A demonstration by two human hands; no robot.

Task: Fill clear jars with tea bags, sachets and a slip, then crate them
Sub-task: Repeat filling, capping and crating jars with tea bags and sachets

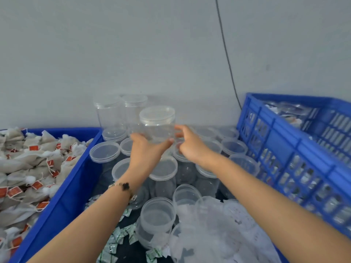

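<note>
An empty clear jar (158, 124) with a clear lid is lifted above the rows of lidded clear jars (163, 169). My left hand (146, 149) grips its lower part, thumb across the front. My right hand (190, 143) is at the jar's right side, fingers spread and touching it. Tea bags with red tags (28, 168) fill a blue bin on the left. Green-and-white sachets (117, 238) lie on the dark surface near me. White paper slips (233, 221) are piled at the lower right.
A blue latticed crate (284, 149) on the right holds filled jars. Two more empty jars (121, 111) are stacked at the back against the grey wall. A black cable (226, 54) runs down the wall. The blue bin's wall (72, 186) borders the jars on the left.
</note>
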